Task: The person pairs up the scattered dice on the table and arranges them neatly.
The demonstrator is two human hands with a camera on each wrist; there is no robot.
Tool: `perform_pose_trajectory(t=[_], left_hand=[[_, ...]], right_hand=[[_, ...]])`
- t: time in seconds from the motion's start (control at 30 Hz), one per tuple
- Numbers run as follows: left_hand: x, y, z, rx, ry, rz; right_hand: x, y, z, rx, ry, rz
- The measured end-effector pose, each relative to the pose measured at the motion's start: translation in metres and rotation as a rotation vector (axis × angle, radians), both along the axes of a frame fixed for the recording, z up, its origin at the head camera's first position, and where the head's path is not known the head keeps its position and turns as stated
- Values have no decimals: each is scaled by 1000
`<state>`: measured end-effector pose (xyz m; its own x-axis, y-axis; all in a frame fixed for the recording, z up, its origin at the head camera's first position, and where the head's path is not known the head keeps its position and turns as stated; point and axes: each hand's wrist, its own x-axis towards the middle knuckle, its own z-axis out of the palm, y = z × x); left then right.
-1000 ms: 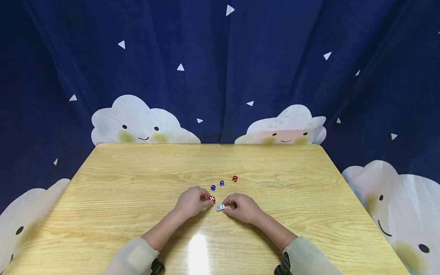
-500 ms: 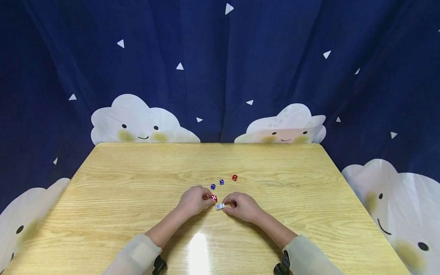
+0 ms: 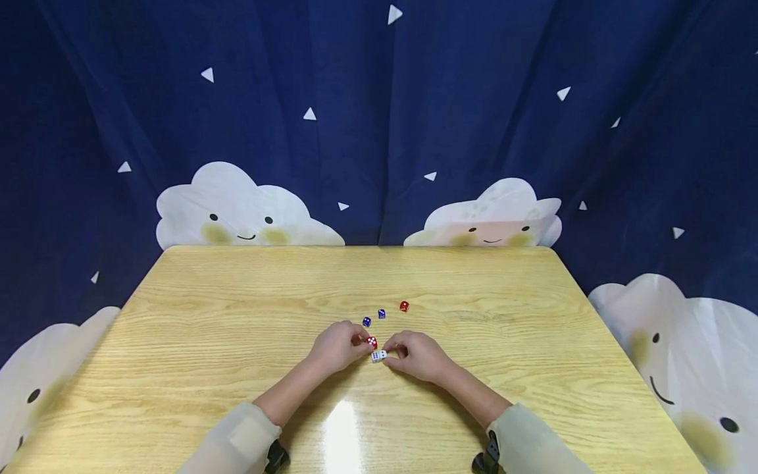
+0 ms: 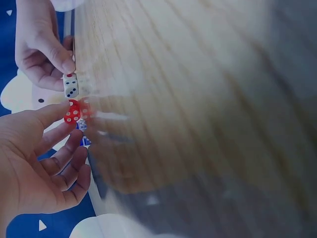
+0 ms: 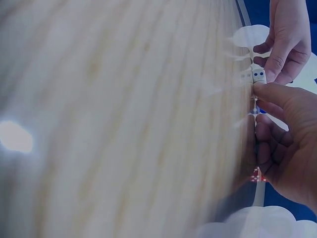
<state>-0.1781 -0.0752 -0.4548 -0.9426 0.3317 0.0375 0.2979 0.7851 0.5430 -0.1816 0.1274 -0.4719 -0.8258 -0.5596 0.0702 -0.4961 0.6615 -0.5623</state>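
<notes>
1. Red die [image 3: 372, 342] — lower middle of the head view, pinched at the fingertips of the left hand [image 3: 336, 346].
2. Key relation: left white die [image 3: 376, 357] sits just below the red die in that view, a touch rightward. Contact or a sliver of gap — cannot tell.
3. Right white die [image 3: 383, 354] stands side by side with it; the two make a short row running across the frame. The dice look cubic, so no long axis of their own.
4. Right hand [image 3: 418, 355] pinches the right white die from the right, thumb and finger closed on it. Left hand is nearer the left white die's upper side.
5. Above, near: left blue die [image 3: 366, 322], right blue die [image 3: 381, 314]; far red die [image 3: 404, 307] up and right.
6. All over the wooden table [image 3: 237, 296].
</notes>
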Motion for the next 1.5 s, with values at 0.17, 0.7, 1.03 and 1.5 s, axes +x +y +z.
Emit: perform_pose_trajectory(t=[0.17, 0.7, 1.03, 1.5], left_hand=[[-1, 0, 1, 6, 3, -8], [1, 0, 4, -23, 25, -11], [5, 2, -1, -34, 23, -19], [5, 1, -2, -30, 26, -2]], right_hand=[[-1, 0, 2, 3, 5, -1], [-4, 8, 7, -119, -88, 17], [-9, 22, 9, -125, 32, -154], [-37, 27, 12, -27, 107, -447]])
